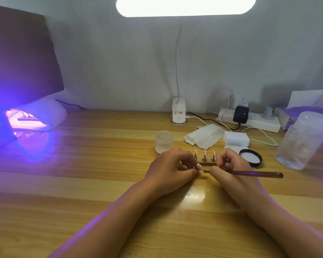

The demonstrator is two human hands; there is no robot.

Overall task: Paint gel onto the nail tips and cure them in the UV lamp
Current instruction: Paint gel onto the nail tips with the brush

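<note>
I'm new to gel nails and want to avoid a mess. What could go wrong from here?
1. The left hand pinches the nail tip right by the brush; wet gel could smear onto skin.
2. The three tips on stands sit just beyond the right hand; a knuckle might topple them.
3. The jar stands open while the lamp glows; its contents might thicken if light-sensitive.
</note>
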